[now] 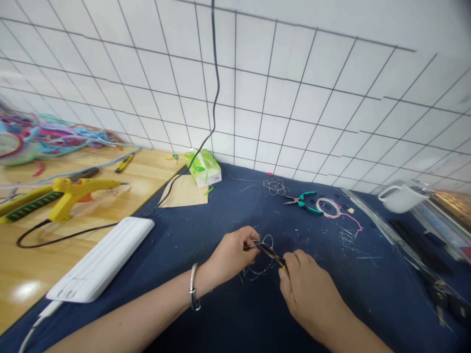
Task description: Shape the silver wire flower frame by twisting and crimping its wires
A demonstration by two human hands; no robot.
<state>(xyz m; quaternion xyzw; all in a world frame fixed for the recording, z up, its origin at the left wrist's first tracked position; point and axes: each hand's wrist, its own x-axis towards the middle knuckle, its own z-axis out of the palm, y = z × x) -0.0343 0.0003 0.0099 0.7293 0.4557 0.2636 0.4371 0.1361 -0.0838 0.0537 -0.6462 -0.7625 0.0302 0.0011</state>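
- Hand, right (311,287): closed round pliers (271,253) (nose gap too blurred to judge).
- Hand, left (233,253): pinched on wire (273,241) at their tip.
- Wire, between and just below the hands: loops formed, loose ends apparently unworked.

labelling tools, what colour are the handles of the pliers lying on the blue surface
Teal and black handles, best seen in the head view.

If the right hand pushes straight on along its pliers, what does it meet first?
Probably the wire at the tips of the pliers in the right hand, then the left hand; depth there is unclear.
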